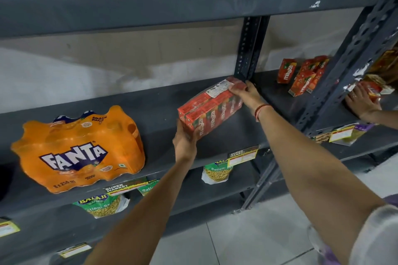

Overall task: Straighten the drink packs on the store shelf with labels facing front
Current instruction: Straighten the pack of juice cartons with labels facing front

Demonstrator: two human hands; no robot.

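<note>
A person grips a shrink-wrapped red Maaza pack (212, 108) with both bare hands on the grey metal shelf (155, 101) of a store rack. The pack sits skewed: its long axis runs from the near end at about 7 o'clock to the far end at about 1 o'clock, toward the perforated upright post (251, 49). Its printed side panels, with the Maaza name reading sideways, face the aisle at an angle, and a white sticker shows on top near the far end.

The left hand (186, 139) clasps the near end from below and in front, its fingers (197, 133) curled closed against the carton faces, thumb on the end panel. The right hand (247, 94) caps the far end, its fingers (237, 90) spread and bent down over the top corner, pressed to the wrap; a red thread band circles that wrist. The pack lies between the two hands, each touching one end.

At 9 o'clock from the pack, well apart on the same shelf, an orange Fanta multipack (79, 150) stands with its logo to the front. At 2 o'clock, beyond the post, loose Maaza cartons (302, 75) stand on the neighbouring shelf bay, tilted at odd angles. At 3 o'clock, another person's hand (361, 103) rests on that bay beside a red packet. Green Ratlami Sev snack bags (217, 173) hang below the shelf edge, beside yellow price tags (243, 156).
</note>
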